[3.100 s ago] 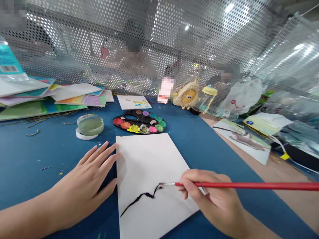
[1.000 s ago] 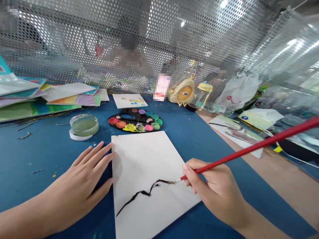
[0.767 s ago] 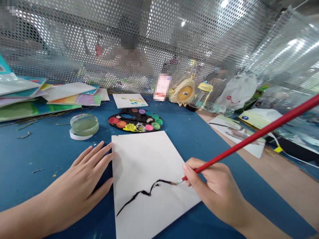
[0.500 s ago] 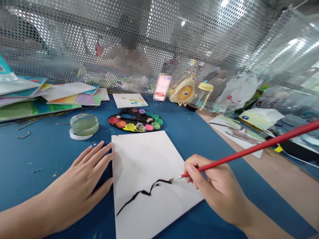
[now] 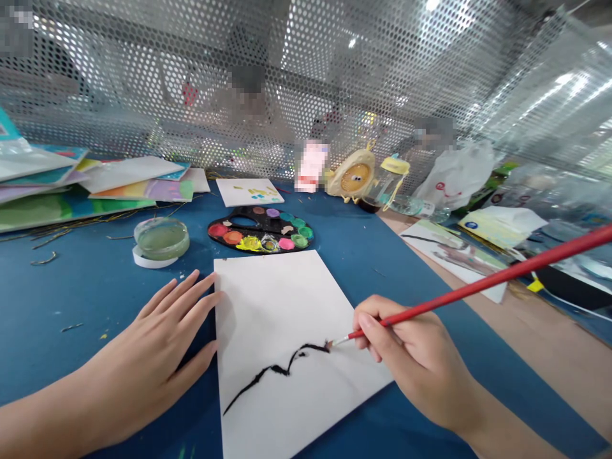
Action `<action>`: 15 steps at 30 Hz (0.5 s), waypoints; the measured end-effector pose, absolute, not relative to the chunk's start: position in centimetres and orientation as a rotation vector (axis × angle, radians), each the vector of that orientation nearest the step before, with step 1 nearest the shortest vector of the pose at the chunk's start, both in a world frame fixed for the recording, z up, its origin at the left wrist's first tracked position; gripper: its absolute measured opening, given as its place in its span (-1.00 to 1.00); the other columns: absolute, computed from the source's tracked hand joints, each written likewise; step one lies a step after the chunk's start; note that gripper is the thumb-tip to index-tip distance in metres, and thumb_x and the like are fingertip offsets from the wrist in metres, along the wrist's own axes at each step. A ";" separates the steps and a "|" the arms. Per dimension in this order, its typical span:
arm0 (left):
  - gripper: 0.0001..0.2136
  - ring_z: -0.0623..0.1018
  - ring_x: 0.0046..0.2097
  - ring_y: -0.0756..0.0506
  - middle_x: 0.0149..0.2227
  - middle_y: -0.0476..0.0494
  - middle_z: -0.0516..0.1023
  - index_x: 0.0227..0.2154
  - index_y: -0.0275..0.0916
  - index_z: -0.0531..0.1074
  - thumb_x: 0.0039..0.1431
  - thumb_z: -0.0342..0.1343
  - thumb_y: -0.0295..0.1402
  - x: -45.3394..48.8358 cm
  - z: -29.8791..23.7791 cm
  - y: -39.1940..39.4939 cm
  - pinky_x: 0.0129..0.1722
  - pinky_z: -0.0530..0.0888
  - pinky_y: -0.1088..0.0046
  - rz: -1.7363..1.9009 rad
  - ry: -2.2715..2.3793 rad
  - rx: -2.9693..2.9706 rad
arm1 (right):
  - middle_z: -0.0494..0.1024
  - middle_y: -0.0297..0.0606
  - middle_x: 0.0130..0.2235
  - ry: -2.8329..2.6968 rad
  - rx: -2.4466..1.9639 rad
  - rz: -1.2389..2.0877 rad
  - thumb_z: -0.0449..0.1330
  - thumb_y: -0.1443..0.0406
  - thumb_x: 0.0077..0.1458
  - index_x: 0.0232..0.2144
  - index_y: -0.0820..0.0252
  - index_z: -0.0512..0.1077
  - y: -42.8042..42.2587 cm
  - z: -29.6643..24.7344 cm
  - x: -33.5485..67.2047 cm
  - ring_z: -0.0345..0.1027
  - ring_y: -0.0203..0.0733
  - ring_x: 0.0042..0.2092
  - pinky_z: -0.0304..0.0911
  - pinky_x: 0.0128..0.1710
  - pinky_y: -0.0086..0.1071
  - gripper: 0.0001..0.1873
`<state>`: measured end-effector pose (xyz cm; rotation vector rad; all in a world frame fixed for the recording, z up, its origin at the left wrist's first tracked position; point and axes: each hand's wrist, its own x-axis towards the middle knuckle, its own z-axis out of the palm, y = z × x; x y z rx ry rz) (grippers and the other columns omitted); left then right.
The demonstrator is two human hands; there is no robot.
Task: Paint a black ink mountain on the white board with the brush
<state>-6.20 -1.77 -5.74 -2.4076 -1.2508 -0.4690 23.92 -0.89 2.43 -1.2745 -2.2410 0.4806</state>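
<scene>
Blue-topped bench (image 5: pixel 62 319) is pretty packed: white sheet (image 5: pixel 277 299) front and center, black paint palette (image 5: pixel 261 231) behind it, dish of greenish water (image 5: pixel 161 238) to the left, painted papers (image 5: pixel 138 190) piled toward the back-left corner.

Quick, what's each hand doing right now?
Left hand: open, resting flat on the blue tabletop beside the white sheet.
Right hand: closed, holding a red-handled paintbrush, its tip at the black painted line.

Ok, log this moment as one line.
right hand: red paintbrush, tip at black stroke | left hand: flat at edge of white sheet
</scene>
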 end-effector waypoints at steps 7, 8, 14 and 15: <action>-0.47 0.28 0.18 -0.29 0.16 -0.27 0.30 0.11 -0.24 0.19 0.21 -0.33 -0.06 -6.0 -5.6 -1.8 0.06 0.37 0.02 -0.460 -1.344 -2.478 | 0.28 -0.42 -0.61 -2.206 -1.294 0.374 -0.11 0.31 0.26 -0.54 0.19 0.28 -0.6 2.5 23.8 0.22 -0.39 -0.57 0.11 -0.56 -0.50 -0.66; -0.46 0.29 0.18 -0.29 0.15 -0.26 0.32 0.11 -0.23 0.20 0.21 -0.34 -0.04 -6.0 -5.6 -1.7 0.07 0.36 0.02 -0.458 -1.364 -2.484 | 0.29 -0.41 -0.60 -2.205 -1.291 0.385 -0.11 0.30 0.26 -0.54 0.19 0.28 -0.7 2.5 23.8 0.21 -0.40 -0.58 0.11 -0.57 -0.50 -0.66; -0.49 0.22 0.22 -0.28 0.19 -0.23 0.26 0.12 -0.19 0.17 0.21 -0.26 -0.05 -6.2 -5.9 -1.8 0.13 0.30 0.02 -0.466 -1.401 -2.498 | 0.27 -0.42 -0.64 -2.207 -1.316 0.383 -0.11 0.30 0.26 -0.59 0.19 0.25 -0.9 2.6 23.7 0.13 -0.40 -0.63 0.05 -0.62 -0.48 -0.63; -0.50 0.21 0.23 -0.28 0.20 -0.22 0.25 0.13 -0.19 0.16 0.21 -0.24 -0.06 -6.2 -5.9 -1.8 0.13 0.30 0.03 -0.465 -1.396 -2.492 | 0.25 -0.42 -0.64 -2.206 -1.305 0.384 -0.11 0.29 0.26 -0.59 0.19 0.25 -0.9 2.6 23.7 0.14 -0.40 -0.62 0.06 -0.62 -0.48 -0.62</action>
